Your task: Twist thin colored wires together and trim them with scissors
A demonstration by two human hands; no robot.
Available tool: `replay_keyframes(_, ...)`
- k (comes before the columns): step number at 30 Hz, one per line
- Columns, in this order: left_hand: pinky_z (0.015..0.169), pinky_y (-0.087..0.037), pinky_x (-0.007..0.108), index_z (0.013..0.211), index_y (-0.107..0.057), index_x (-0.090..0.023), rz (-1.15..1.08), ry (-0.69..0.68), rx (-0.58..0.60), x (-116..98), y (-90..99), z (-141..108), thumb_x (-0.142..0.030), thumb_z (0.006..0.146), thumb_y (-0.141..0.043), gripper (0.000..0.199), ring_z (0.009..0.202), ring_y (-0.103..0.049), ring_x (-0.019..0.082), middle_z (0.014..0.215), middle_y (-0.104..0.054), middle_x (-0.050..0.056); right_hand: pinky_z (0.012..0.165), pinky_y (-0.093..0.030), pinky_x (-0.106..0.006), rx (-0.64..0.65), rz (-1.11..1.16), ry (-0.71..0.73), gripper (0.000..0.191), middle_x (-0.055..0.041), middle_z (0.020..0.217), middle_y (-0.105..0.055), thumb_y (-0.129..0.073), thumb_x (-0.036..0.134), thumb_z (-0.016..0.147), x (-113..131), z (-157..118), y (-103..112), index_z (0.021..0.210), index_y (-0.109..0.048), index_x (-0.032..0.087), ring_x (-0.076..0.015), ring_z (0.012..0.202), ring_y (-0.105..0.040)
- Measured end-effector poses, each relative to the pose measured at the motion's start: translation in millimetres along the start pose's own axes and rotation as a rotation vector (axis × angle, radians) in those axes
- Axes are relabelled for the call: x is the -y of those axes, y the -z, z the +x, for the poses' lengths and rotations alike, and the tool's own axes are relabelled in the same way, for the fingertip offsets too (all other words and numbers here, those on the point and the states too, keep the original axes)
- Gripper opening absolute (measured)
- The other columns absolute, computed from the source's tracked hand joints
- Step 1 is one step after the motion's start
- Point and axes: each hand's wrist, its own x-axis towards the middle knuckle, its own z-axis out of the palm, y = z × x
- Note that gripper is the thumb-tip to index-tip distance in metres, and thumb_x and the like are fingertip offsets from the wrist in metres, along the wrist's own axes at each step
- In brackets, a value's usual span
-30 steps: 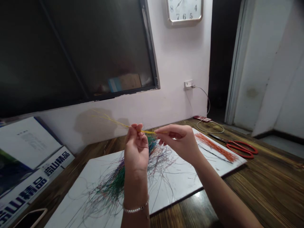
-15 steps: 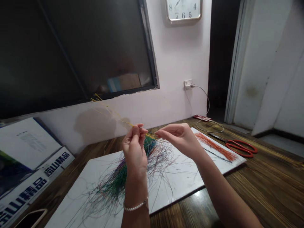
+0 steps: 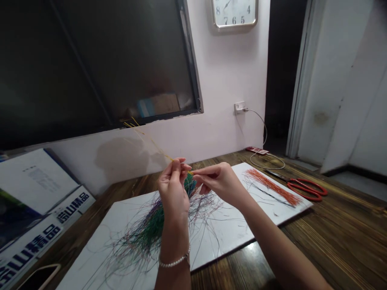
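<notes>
Pinching yellow strands, both hands hide the gripped stretch behind fingers.

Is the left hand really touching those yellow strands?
Touching. The head view shows the left hand pinching the yellow strands between its thumb and fingers, with strands poking out on both sides.

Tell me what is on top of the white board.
On the white board lie a multicoloured tangle, an orange bundle and some thin dark strands. The left hand and forearm cover the tangle's middle, so that part cannot be seen.
</notes>
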Motion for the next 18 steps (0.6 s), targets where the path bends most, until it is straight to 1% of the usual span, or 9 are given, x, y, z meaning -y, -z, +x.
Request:
replay_keyframes(3,0.052,-0.044,0.008,0.069,-0.069,-0.012,-0.09,0.051,-0.073,-1.3,1.9,2.6,-0.018,0.079,-0.067,0.012,0.056,-0.057,0.003,0.061,-0.062,0.001,0.044,-0.046,-0.023,-0.008,-0.139,0.056,0.019,0.0011,0.049,-0.058,-0.063,0.029,0.077,-3.0,-0.2,-2.3,0.087,-0.076,0.019,-0.0086,0.043,-0.053)
replay_keyframes(5,0.049,-0.043,0.006,0.068,-0.069,-0.011,-0.147,0.093,-0.121,-2.9,2.8,4.6,-0.012,0.082,-0.062,0.015,0.055,-0.057,0.002,0.064,-0.062,0.001,0.045,-0.043,-0.023,-0.003,-0.235,0.099,0.02,0.0015,0.048,-0.056,-0.06,0.03,0.08,-4.4,-0.4,-2.8,0.086,-0.076,0.019,-0.0085,0.043,-0.051)
replay_keyframes(8,0.046,-0.042,0.005,0.067,-0.068,-0.012,-0.207,0.121,-0.166,-5.4,3.4,7.1,-0.007,0.085,-0.057,0.022,0.056,-0.056,0.001,0.068,-0.063,0.001,0.048,-0.04,-0.024,0.013,-0.352,0.152,0.022,-0.0004,0.054,-0.059,-0.054,0.027,0.083,-4.0,-0.6,-2.1,0.082,-0.073,0.017,-0.009,0.047,-0.05)
replay_keyframes(12,0.046,-0.042,0.005,0.066,-0.068,-0.012,-0.248,0.134,-0.234,-6.3,3.4,8.2,-0.004,0.085,-0.054,0.025,0.055,-0.054,0.0,0.075,-0.065,0.001,0.054,-0.039,-0.024,0.05,-0.488,0.209,0.023,-0.001,0.06,-0.059,-0.047,0.018,0.085,-1.1,-0.1,-1.2,0.076,-0.067,0.015,-0.0093,0.054,-0.05)
replay_keyframes(15,0.047,-0.043,0.006,0.066,-0.068,-0.013,-0.25,0.117,-0.244,-5.1,3.0,7.1,-0.004,0.084,-0.055,0.024,0.056,-0.054,0.0,0.077,-0.066,0.002,0.058,-0.037,-0.025,0.052,-0.58,0.245,0.023,-0.0023,0.064,-0.059,-0.043,0.013,0.085,-1.6,1.6,-1.2,0.074,-0.062,0.015,-0.0104,0.057,-0.05)
replay_keyframes(18,0.048,-0.043,0.006,0.066,-0.069,-0.014,-0.26,0.103,-0.232,-4.2,1.6,4.9,-0.005,0.083,-0.057,0.022,0.057,-0.055,0.001,0.078,-0.067,0.002,0.056,-0.035,-0.024,0.038,-0.584,0.236,0.024,-0.0023,0.063,-0.058,-0.039,0.008,0.082,-4.3,4.3,-0.4,0.072,-0.059,0.016,-0.0103,0.056,-0.048)
